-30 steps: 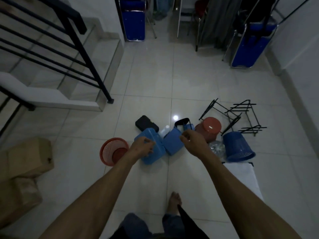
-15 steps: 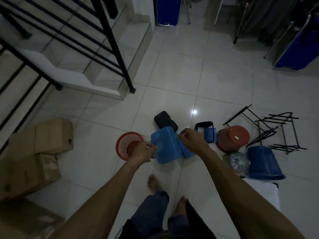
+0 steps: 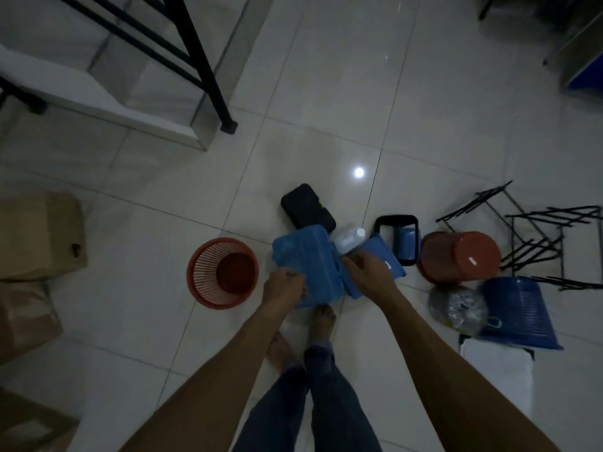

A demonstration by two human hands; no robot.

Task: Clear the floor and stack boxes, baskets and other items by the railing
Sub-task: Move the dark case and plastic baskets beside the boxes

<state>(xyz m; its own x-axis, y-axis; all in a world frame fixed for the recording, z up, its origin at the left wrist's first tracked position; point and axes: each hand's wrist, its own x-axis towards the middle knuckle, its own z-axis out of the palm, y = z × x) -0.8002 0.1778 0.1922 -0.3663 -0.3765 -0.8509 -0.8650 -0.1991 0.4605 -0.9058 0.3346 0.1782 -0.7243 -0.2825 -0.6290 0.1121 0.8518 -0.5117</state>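
A blue plastic box [image 3: 305, 259] lies on the tiled floor just ahead of my bare feet. My left hand [image 3: 283, 285] grips its near left edge and my right hand [image 3: 367, 272] grips its right side, fingers curled. A blue lid-like piece [image 3: 388, 257] lies under my right hand. Behind the box are a black case [image 3: 306, 207] and a clear bottle [image 3: 349, 238]. A red mesh basket [image 3: 223, 272] stands upright to the left. The black railing post [image 3: 208, 76] rises at the upper left by the stair step.
To the right lie a black tray with a blue roller [image 3: 399, 239], a tipped red bucket [image 3: 460, 256], a blue basket on its side [image 3: 518, 311], a clear bag [image 3: 458, 308], black wire racks [image 3: 535, 236] and a white sheet [image 3: 496, 370]. Cardboard boxes [image 3: 39, 236] stack at left.
I have stepped closer and bent over the pile. Both hands have come down from above the blue box and now hold its two sides.
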